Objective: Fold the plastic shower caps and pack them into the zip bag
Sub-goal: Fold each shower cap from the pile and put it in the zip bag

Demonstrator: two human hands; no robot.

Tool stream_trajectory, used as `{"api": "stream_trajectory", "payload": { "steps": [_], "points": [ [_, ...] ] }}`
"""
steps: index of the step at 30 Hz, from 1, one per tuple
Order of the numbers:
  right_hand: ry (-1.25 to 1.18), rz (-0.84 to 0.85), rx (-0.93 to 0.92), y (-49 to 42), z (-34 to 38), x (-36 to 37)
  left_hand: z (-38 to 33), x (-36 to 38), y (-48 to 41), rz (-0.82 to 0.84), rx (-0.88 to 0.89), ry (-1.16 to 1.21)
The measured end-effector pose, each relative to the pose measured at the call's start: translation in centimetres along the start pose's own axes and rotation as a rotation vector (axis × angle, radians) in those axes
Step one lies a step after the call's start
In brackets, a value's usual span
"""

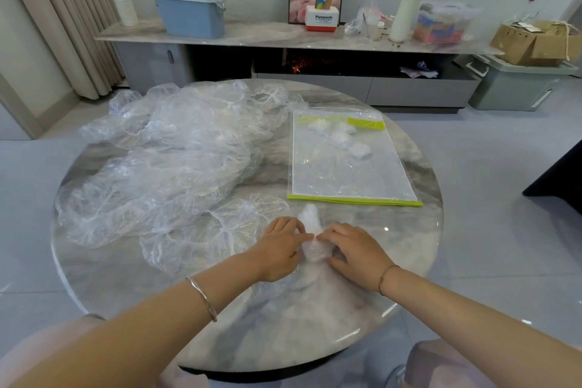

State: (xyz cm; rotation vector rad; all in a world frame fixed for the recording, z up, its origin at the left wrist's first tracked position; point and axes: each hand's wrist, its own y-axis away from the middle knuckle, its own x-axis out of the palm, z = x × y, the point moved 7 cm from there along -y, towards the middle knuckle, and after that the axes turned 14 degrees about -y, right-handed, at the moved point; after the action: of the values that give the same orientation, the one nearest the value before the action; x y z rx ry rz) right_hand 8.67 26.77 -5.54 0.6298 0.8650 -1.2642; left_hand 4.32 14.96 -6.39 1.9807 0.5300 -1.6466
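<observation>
While your left hand (278,249) and right hand (356,253) met, both sets of fingers pinched the bunched shower cap (313,244) between them on the table (393,261).

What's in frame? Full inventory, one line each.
round marble table: 1, grey-white, centre
loose shower caps: a pile, count unclear, clear, table's left half
folded shower cap: 1, clear-white, near edge, between both hands
zip bag: 1, clear with lime-green edges, table right; a few folded caps inside
storage bin: 1, blue with white lid, sideboard left
paper cups: 1 stack, white and yellow, sideboard far left
Panasonic box: 1, white and red, sideboard centre
cardboard box: 1, brown, far right
left hand: 1, grip pinching the folded cap
right hand: 1, grip pinching the same cap
</observation>
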Motion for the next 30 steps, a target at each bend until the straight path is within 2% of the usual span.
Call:
{"api": "stream_trajectory", "payload": {
  "steps": [4, 9, 15, 20, 24, 27, 28, 30],
  "points": [
    [-0.229, -0.105, 0.12, -0.5, -1.1, -0.5, 0.1, 0.0, -0.2, -0.045, 0.012, 0.007],
    [-0.515, -0.169, 0.407, -0.6, -2.4, -0.5, 1.5, -0.5, -0.4, -0.182, -0.203, 0.328],
    [-0.745, -0.192, 0.641, -0.5, -3.2, 0.4, 2.0, -0.1, -0.3, -0.194, -0.35, 0.433],
    [-0.92, -0.232, 0.673, -1.0, -2.8, -0.1, 2.5, -0.1, -1.7, -0.16, -0.31, 0.444],
    [-1.19, -0.193, 0.689, -1.0, -1.8, -0.8, 3.2, -0.5, -2.1, -0.196, -0.346, 0.8],
    [-1.309, -0.196, 0.676, -0.9, -1.7, -1.5, 3.4, -0.6, -2.3, -0.162, -0.388, 1.059],
    [-1.325, -0.21, 0.674, -0.8, -1.7, -1.7, 3.8, -0.8, -2.5, -0.174, -0.397, 1.084],
    [-1.338, -0.282, 0.68, -0.6, -2.5, -2.6, 5.4, -1.7, -3.3, -0.278, -0.419, 0.99]
  ]
}}
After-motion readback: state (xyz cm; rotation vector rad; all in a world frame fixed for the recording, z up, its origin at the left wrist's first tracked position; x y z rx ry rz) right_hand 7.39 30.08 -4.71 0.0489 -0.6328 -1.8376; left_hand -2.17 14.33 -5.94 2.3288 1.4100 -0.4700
